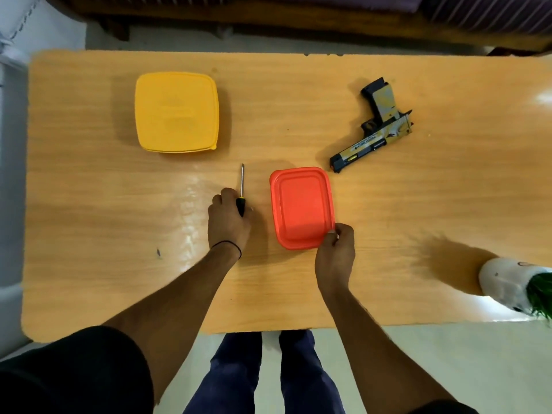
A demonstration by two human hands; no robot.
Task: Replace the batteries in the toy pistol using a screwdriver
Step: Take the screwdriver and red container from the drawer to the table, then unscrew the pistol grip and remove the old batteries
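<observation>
A black and gold toy pistol lies flat on the wooden table at the right rear, untouched. My left hand grips the black handle of a screwdriver, whose metal shaft points away from me along the tabletop. A closed red rectangular box sits mid-table. My right hand pinches the near right corner of its lid. No batteries are visible.
A closed yellow square box stands at the left rear. A white object with green strands sits at the table's near right edge. Dark furniture runs behind the table. My legs show below the front edge.
</observation>
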